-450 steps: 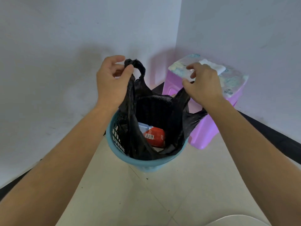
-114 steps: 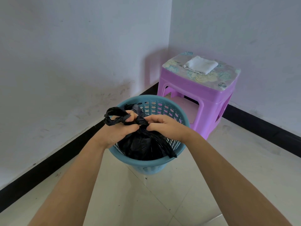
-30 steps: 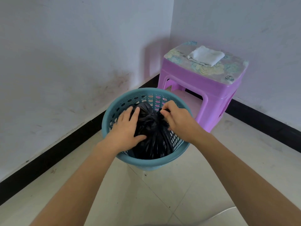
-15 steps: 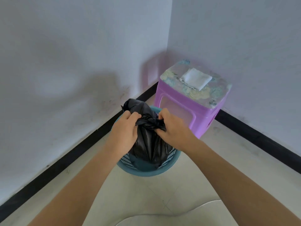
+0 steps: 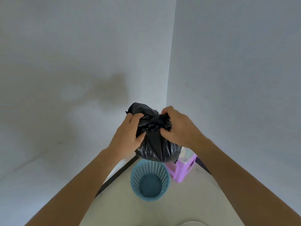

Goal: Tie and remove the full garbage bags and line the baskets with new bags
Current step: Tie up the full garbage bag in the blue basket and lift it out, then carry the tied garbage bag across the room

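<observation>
I grip the knotted black garbage bag (image 5: pixel 156 144) with left hand (image 5: pixel 128 137) and right hand (image 5: pixel 177 126); soft, light, slippery film.

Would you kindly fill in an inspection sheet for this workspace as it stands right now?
Surface: pale tiled floor.
Job's things: tied black garbage bag held in the air above the blue basket; no liner visible in the basket.
Clutter: purple stool beside the basket, partly hidden by the bag.
Grips: left hand and right hand both clutch the bag by its knot.
Cables: nothing seen.
Surroundings: bare white walls meeting in a corner.
</observation>
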